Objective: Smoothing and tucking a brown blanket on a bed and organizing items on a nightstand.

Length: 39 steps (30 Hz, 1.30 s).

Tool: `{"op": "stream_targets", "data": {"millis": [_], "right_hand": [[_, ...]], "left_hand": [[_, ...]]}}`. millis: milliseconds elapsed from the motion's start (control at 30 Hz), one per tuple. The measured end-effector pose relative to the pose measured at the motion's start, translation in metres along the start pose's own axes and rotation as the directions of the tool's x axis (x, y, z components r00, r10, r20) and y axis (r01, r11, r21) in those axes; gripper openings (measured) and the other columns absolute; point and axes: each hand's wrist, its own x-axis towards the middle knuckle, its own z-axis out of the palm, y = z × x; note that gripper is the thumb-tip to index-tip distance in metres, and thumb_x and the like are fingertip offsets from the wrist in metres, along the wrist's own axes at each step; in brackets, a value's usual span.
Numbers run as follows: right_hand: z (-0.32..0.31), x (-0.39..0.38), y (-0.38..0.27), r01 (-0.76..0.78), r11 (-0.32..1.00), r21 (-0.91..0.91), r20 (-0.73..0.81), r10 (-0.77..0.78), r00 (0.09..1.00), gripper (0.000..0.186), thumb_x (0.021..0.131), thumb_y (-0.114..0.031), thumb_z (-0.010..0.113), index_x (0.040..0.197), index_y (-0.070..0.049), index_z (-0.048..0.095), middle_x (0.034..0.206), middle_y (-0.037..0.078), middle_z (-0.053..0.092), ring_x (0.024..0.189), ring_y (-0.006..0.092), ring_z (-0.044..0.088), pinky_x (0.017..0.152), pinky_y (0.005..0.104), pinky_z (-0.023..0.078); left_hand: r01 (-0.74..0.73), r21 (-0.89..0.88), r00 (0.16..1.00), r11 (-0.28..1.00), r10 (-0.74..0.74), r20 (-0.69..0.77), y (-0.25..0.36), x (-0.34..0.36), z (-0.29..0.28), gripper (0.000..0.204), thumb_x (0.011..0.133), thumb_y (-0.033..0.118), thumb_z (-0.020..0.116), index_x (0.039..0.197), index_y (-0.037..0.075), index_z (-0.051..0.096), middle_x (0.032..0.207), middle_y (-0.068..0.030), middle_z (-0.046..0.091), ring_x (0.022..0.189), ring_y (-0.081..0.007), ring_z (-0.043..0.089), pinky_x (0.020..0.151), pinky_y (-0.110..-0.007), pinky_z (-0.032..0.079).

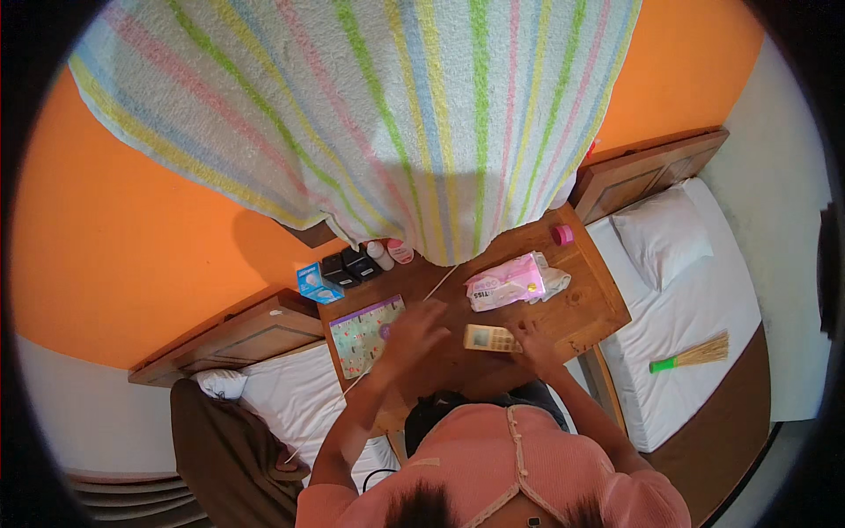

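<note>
A pale yellow remote control (480,338) with a small grey screen and buttons is at the middle of the wooden table. My right hand (535,345) has its fingers closed on the remote's right end. My left hand (414,334) is over the table to the left of the remote, its fingers apart and slightly blurred, holding nothing. Beside it lies a flat, patterned sheet or booklet (356,339) with a purple edge, partly hidden by the hand. A thin white cord (440,282) passes near this hand.
A pink tissue pack (506,282) lies beyond the remote, and a pink round item (562,235) sits farther right. A blue box (319,283), black boxes (348,267) and a white bottle (379,255) line the back left. A striped towel (387,106) hangs above. Beds flank the table (585,299).
</note>
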Motion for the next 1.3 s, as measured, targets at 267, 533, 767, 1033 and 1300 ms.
{"op": "stream_targets", "data": {"millis": [267, 533, 767, 1033, 1300], "right_hand": [[-0.022, 0.038, -0.073, 0.383, 0.918, -0.105, -0.052, -0.389, 0.920, 0.070, 0.066, -0.004, 0.066, 0.133, -0.010, 0.045, 0.117, 0.017, 0.047, 0.113, 0.0366, 0.044, 0.093, 0.0438, 0.042], [-0.020, 0.048, -0.072, 0.415, 0.910, 0.016, -0.346, -0.384, 0.856, 0.064, 0.074, -0.011, 0.069, 0.132, -0.008, 0.043, 0.119, 0.020, 0.044, 0.113, 0.0382, 0.045, 0.093, 0.0436, 0.043], [0.006, 0.012, -0.008, 0.139, 0.975, 0.173, -0.147, -0.114, 0.983, 0.062, 0.076, -0.014, 0.071, 0.131, -0.009, 0.043, 0.124, 0.022, 0.043, 0.110, 0.0386, 0.050, 0.091, 0.0435, 0.044], [0.014, -0.008, 0.027, 0.057, 0.963, 0.262, -0.216, 0.001, 0.976, 0.055, 0.076, -0.018, 0.071, 0.125, -0.006, 0.049, 0.120, 0.022, 0.047, 0.106, 0.0393, 0.052, 0.090, 0.0426, 0.045], [0.013, -0.020, 0.061, 0.008, 0.951, 0.308, -0.273, 0.080, 0.959, 0.052, 0.076, -0.016, 0.071, 0.124, -0.007, 0.052, 0.116, 0.021, 0.050, 0.092, 0.0359, 0.059, 0.074, 0.0384, 0.052]], "left_hand": [[-0.088, 0.167, 0.990, 0.982, 0.068, 0.121, 0.030, 0.003, 0.015, 0.069, 0.074, 0.020, 0.069, 0.134, 0.001, 0.040, 0.121, -0.0183, 0.052, 0.115, -0.0353, 0.047, 0.103, -0.045, 0.033], [0.394, 0.205, 0.919, 0.896, -0.389, -0.065, -0.041, 0.017, -0.036, 0.052, 0.069, 0.015, 0.072, 0.116, 0.001, 0.052, 0.120, -0.0233, 0.049, 0.104, -0.0401, 0.050, 0.082, -0.048, 0.043], [0.226, 0.419, 0.973, 0.879, -0.220, -0.065, -0.098, 0.077, 0.024, 0.051, 0.061, 0.016, 0.078, 0.103, -0.004, 0.057, 0.115, -0.0233, 0.046, 0.096, -0.0408, 0.054, 0.080, -0.045, 0.047], [-0.078, 0.220, 0.992, 0.972, 0.098, -0.077, -0.120, 0.142, 0.079, 0.031, 0.075, 0.006, 0.062, 0.105, -0.002, 0.059, 0.116, -0.0223, 0.052, 0.104, -0.0403, 0.051, 0.089, -0.049, 0.042], [-0.068, 0.207, 0.986, 0.976, 0.098, -0.135, -0.124, 0.129, 0.074, 0.030, 0.076, 0.005, 0.060, 0.105, -0.002, 0.059, 0.116, -0.0218, 0.052, 0.103, -0.0403, 0.050, 0.089, -0.049, 0.041]]}}
